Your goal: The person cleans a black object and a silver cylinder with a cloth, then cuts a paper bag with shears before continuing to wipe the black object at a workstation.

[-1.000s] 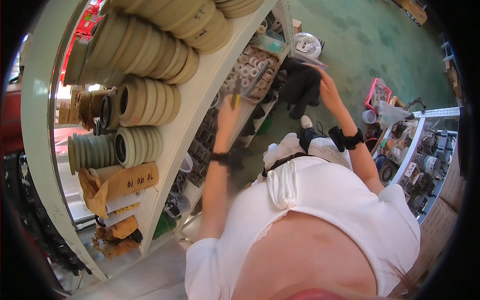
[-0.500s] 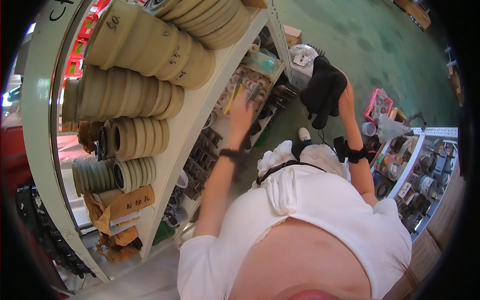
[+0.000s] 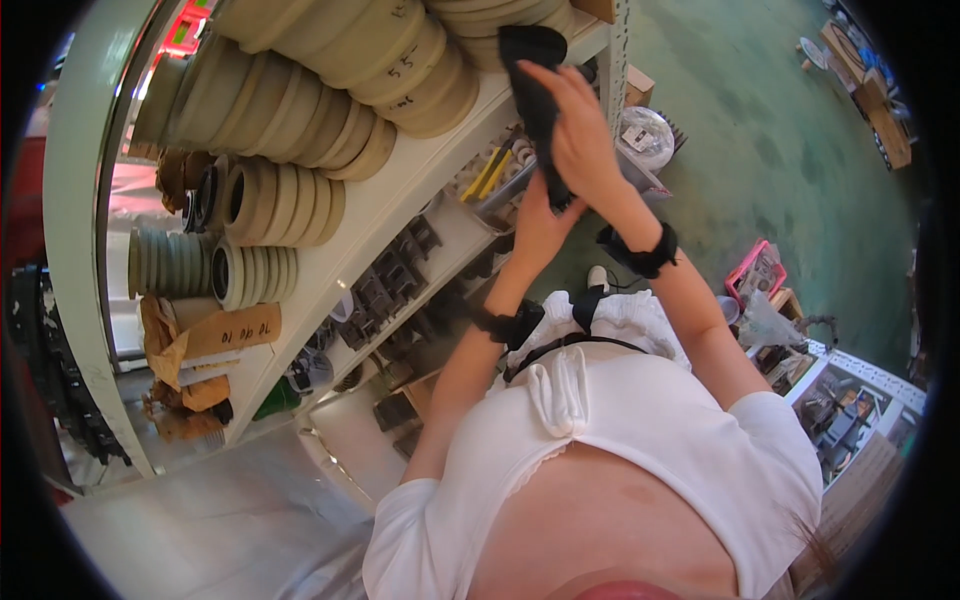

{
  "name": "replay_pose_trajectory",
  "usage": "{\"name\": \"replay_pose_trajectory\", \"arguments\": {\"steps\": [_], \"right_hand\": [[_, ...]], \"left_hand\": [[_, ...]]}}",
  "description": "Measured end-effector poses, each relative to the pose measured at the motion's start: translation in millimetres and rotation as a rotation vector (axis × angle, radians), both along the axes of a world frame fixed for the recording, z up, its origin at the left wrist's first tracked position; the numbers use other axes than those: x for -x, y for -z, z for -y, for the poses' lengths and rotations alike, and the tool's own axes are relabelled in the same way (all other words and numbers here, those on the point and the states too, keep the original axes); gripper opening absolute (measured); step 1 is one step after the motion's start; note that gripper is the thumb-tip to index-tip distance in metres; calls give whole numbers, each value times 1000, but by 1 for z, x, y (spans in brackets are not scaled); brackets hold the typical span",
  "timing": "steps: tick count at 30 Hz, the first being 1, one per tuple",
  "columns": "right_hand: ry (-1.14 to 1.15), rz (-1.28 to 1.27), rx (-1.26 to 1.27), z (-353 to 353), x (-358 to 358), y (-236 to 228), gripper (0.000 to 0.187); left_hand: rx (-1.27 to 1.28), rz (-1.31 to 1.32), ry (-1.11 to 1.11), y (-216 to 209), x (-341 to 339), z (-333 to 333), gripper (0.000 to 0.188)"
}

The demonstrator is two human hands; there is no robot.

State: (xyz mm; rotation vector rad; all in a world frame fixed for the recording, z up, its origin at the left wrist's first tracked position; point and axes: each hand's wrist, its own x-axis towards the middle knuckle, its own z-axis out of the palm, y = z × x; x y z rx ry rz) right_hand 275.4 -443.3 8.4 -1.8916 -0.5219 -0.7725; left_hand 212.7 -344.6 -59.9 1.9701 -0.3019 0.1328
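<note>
A long black object (image 3: 535, 95) with a broad rounded top end slants above the shelf's edge; its exact kind I cannot make out. My right hand (image 3: 588, 145) is wrapped around its middle from the right, forefinger stretched along it. Below, my left hand (image 3: 542, 228) grips its lower end, with the fingers partly hidden behind it. Beside my left hand, a yellow-and-dark strip-shaped thing (image 3: 487, 174) lies at a tray of small pale rings. Black bands circle both my wrists.
At left, a white shelf (image 3: 330, 235) carries stacks of beige rings (image 3: 265, 105) and a torn brown paper wrapping (image 3: 225, 335). Dark metal parts (image 3: 375, 290) fill a lower shelf. On the green floor at right stand a pink basket (image 3: 752, 272) and another white rack (image 3: 865, 375).
My right hand has swung left with the black object, over to the shelf. My left hand has drawn back from the yellow-and-dark thing and now holds the black object's lower end.
</note>
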Motion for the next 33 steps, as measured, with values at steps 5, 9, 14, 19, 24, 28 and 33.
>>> {"name": "replay_pose_trajectory", "arguments": {"steps": [5, 9, 14, 19, 24, 28, 33], "right_hand": [[9, 11, 151, -43, 20, 13, 43], [-69, 18, 189, -53, 32, 19, 49], [-190, 49, 242, -89, 54, 15, 48], [-322, 113, 298, -136, 76, 16, 48], [-389, 230, 327, -175, 96, 14, 48], [-404, 154, 444, -174, 96, 16, 47], [-391, 137, 448, -154, 97, 5, 49]], "left_hand": [[86, -108, -293, 41, 17, -33, 24], [167, -303, -378, 19, 55, -55, 28], [92, -310, -544, 14, 97, -94, 33], [113, -292, -651, 3, 126, -105, 31], [128, -316, -753, 12, 156, -132, 30], [154, -243, -754, 32, 174, -154, 29], [-7, -227, -787, 3, 183, -155, 26]]}}
